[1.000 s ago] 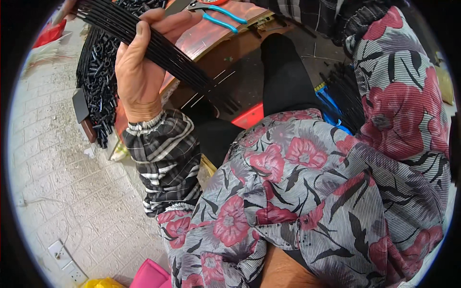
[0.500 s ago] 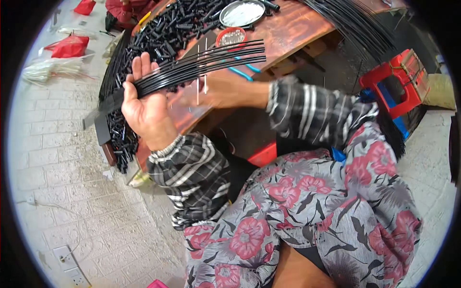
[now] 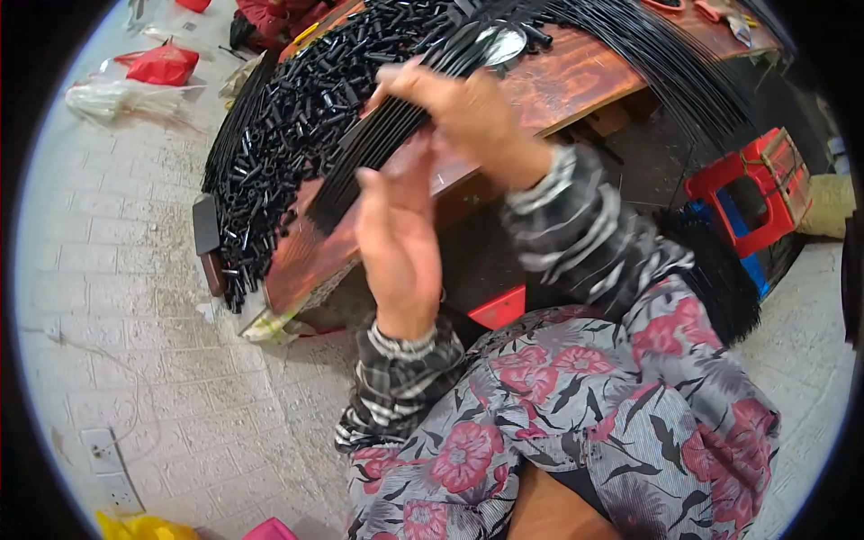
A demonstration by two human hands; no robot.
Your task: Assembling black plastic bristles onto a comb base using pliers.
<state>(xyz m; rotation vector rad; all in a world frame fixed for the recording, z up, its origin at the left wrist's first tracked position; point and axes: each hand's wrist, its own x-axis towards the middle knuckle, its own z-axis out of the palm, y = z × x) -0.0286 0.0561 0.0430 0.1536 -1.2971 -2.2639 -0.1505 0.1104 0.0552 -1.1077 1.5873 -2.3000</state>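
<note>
A bundle of thin black strips [image 3: 367, 164] slants above the table's near edge, its upper end among other dark strips. My right hand [image 3: 477, 112], smeared by motion, reaches across the bundle with its fingers closed round it. Below, my left hand [image 3: 399, 247] is open, thumb raised and apart, palm turned toward the bundle. Its fingertips are blurred close to the strips; whether they touch cannot be made out.
A heap of short black tubular pieces [image 3: 297, 126] covers the wooden table's [image 3: 585, 67] left part. Long black strips [image 3: 661, 67] hang over its right edge. A white-filled dish [image 3: 504, 45] stands behind my right hand. A red stool [image 3: 747, 193] is at the right.
The bundle has left my left palm and tilted steeply. My right hand has moved up onto it, while my left hand has shifted right and down. The view has turned slightly.
</note>
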